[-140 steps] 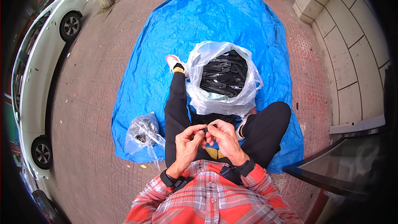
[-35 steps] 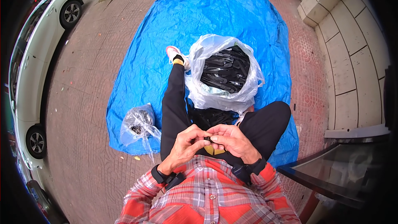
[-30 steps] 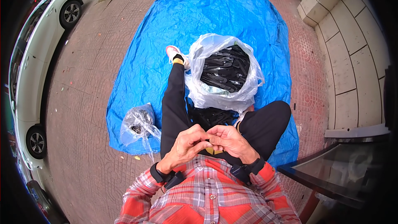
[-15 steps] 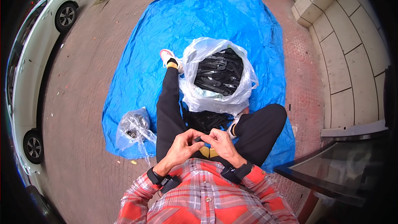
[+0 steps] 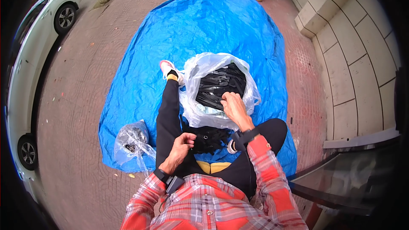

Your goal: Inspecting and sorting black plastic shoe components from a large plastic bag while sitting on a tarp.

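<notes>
My right hand reaches over the near rim of a clear plastic bag. Its curled fingers are at the flat black strips that fill the bag; whatever they pinch is too small to make out. Between my legs, my left hand has its thumb and fingers drawn together, and anything in them blends with the dark background. Beside it a loose heap of black strips lies in front of the bag, with a small shiny piece showing on it.
Under everything spreads a blue tarp. A smaller clear bag with small dark pieces lies left of my leg. A white car is parked at the left; a tiled wall and a dark glass-topped table stand at the right.
My hands were together at my lap with a small black piece between them. They have parted: the right has gone forward to the bag, the left slightly forward and left.
</notes>
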### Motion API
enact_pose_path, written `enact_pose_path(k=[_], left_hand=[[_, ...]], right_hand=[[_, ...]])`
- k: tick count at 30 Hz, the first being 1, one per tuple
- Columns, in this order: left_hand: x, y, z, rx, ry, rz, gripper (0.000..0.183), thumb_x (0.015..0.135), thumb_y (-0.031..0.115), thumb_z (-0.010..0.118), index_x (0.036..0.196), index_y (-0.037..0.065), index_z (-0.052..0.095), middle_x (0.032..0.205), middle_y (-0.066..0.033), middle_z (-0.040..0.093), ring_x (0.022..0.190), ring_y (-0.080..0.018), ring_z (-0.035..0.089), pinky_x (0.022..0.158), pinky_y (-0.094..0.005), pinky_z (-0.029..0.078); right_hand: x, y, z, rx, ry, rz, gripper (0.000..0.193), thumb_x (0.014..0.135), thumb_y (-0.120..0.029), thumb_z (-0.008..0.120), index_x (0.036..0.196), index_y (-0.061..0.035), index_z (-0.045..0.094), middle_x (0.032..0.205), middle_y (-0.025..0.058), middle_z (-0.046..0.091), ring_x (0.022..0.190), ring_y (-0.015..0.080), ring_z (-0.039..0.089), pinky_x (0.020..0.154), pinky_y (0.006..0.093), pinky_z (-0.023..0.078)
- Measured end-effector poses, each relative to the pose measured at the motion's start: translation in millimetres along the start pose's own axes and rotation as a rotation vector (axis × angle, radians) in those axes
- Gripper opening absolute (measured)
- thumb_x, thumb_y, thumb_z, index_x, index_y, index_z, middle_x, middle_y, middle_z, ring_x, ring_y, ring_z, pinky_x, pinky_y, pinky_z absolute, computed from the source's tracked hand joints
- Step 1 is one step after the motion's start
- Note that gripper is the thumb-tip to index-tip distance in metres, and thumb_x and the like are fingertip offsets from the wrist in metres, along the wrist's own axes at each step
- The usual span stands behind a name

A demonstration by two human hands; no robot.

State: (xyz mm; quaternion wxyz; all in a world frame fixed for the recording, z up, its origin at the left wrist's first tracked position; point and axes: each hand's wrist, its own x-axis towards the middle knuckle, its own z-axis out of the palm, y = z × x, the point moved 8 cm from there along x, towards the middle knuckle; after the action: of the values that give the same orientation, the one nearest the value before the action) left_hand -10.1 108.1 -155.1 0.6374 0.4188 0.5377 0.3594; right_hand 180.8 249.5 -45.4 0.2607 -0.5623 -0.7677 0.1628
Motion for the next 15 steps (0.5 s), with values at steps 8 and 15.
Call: enact_pose_path(k=[8,15], left_hand=[[-46,25,-7,-0.596,-0.044,-0.323,0.022,0.089,0.0,0.043,0.108,-0.01,0.049,0.103,-0.0207,0.058,0.097,-0.0293,0.059,0.079,-0.0329,0.054],[-46,28,11,-0.729,-0.06,-0.328,0.023,0.088,-0.003,0.044,0.109,-0.011,0.049,0.104,-0.0218,0.057,0.102,-0.0312,0.057,0.088,-0.0318,0.049]], right_hand=[[7,20,41,-0.21,-0.142,0.054,0.01,0.072,-0.013,0.059,0.077,-0.004,0.058,0.081,0.0167,0.059,0.08,0.0354,0.056,0.067,0.046,0.045],[-15,6,-11,0.976,-0.205,0.517,0.025,0.082,-0.004,0.052,0.106,0.0026,0.05,0.075,0.0099,0.057,0.056,0.0177,0.059,0.054,0.0267,0.049]])
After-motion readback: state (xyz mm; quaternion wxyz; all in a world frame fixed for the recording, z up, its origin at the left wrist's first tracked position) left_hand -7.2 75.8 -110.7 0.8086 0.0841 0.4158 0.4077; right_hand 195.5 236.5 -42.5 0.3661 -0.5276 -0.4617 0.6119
